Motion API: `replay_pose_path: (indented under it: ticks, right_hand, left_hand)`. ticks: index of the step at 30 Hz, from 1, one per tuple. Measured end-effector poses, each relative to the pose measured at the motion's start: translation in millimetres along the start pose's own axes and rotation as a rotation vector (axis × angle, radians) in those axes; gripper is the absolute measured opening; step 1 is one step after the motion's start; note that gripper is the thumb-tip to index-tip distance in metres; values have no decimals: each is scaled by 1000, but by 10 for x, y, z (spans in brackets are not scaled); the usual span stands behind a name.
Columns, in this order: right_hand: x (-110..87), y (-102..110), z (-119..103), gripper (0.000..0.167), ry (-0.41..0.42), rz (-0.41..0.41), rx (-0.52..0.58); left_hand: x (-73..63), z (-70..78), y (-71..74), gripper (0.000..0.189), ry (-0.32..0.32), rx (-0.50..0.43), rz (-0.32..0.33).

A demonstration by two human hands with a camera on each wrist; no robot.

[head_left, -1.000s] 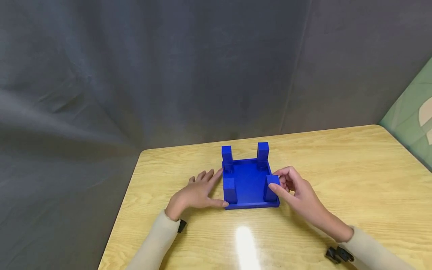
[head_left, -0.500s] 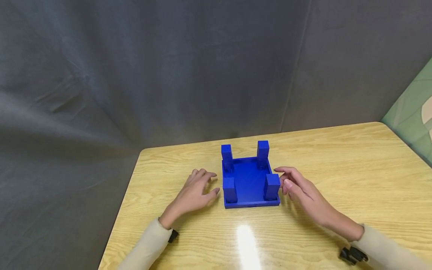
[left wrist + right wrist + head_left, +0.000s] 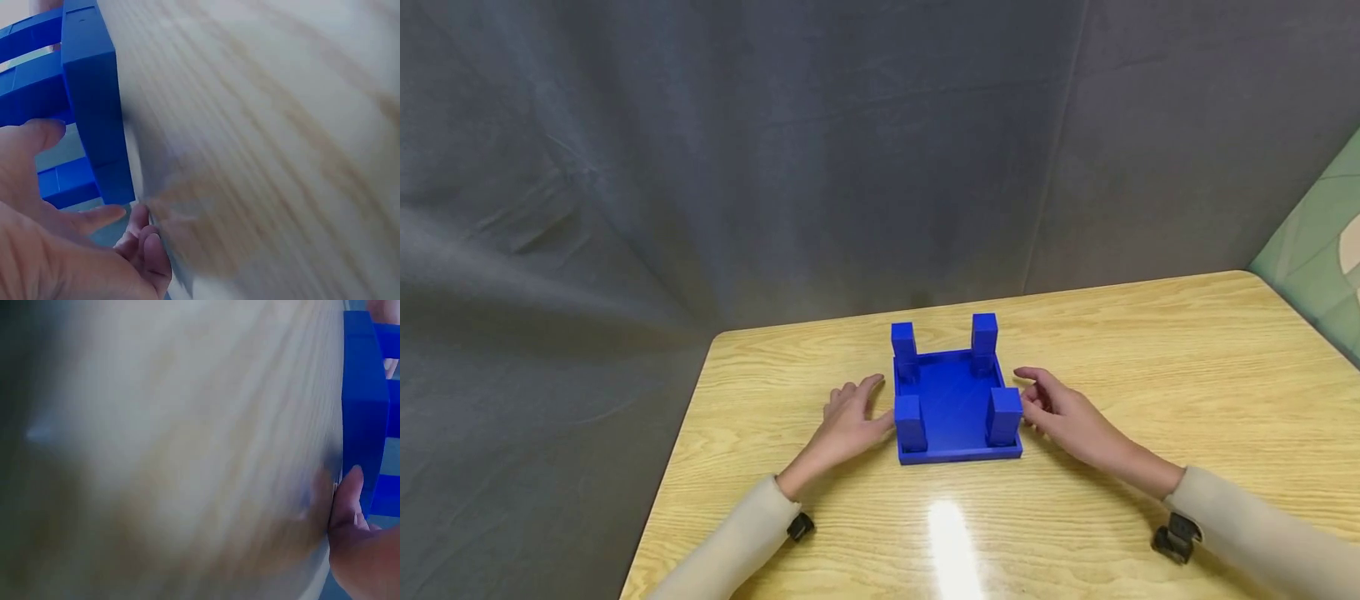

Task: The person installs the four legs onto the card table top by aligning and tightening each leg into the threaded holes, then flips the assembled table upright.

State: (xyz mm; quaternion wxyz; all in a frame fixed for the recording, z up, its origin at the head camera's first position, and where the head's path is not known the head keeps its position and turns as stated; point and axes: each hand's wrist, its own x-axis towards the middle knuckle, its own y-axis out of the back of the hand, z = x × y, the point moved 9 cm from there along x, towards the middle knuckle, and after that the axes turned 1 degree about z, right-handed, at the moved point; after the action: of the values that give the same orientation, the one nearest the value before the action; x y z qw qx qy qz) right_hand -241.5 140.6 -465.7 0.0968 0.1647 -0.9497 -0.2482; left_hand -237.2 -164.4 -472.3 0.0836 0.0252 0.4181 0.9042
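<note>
A blue square tray-like piece [image 3: 955,408] with low walls rests on the table, an upright square post at each corner. At its left side is my left hand [image 3: 850,423], its thumb tip right by the near left post [image 3: 912,425] and its other fingers extended loosely along the wall. My right hand [image 3: 1071,421] is at the right side, fingers loosely bent beside the near right post [image 3: 1003,417], holding nothing. In the left wrist view the left thumb [image 3: 47,134] overlaps a post. The right wrist view has a fingertip [image 3: 351,484] right at the tray's side wall [image 3: 364,394].
The wooden table [image 3: 1150,358] reflects a bright light patch near its front. A dark grey curtain [image 3: 880,167] stands along the table's back and left. At the far right is a green patterned surface [image 3: 1318,267].
My right hand has let go of the near right post and drawn back to the right. My left hand lifted away from the left side, then came back toward it. The blue piece stayed put.
</note>
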Motion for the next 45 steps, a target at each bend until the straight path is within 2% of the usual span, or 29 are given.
replay_pose_path:
  ticks: [3, 8, 12, 18, 22, 26, 29, 34, 38, 41, 42, 44, 45]
  right_hand:
    - [59, -14, 44, 50, -5, -13, -56]
    - [164, -46, 19, 51, 18, -76, -141]
    - [237, -66, 1, 48, 22, -131, -151]
    - [329, -84, 2, 54, -3, -157, -136]
    - [369, -93, 21, 51, -19, -140, -153]
    - [381, -104, 41, 50, -34, -123, -192]
    - [380, -113, 33, 47, -28, -107, -201]
    - [371, -128, -26, 27, 17, -60, -190]
    - [347, -112, -49, 20, 28, -21, -177]
    - [322, -98, -56, 19, 38, -7, -169]
    - [315, -98, -62, 19, 45, -4, -167]
    - [297, -102, -81, 22, 67, 0, -171]
    - [290, -107, -94, 24, 76, 1, -173]
  left_hand:
    - [31, 11, -22, 77, -18, -2, 1]
    - [98, 28, -67, 77, -59, 22, -40]
    - [148, 40, -91, 80, -72, 65, -95]
    - [214, 40, -80, 83, -57, 94, -148]
    - [228, 53, -75, 85, -55, 101, -154]
    - [249, 93, -92, 81, -83, 86, -133]
    - [284, 84, -142, 71, -105, 71, -118]
    - [287, 115, -137, 50, -118, 27, -111]
    - [271, 171, -127, 41, -135, -4, -132]
    - [270, 175, -162, 37, -122, -48, -163]
    - [273, 167, -176, 37, -116, -71, -174]
    - [334, 42, -254, 41, -166, -104, -154]
    - [332, 45, -252, 44, -171, -119, -153]
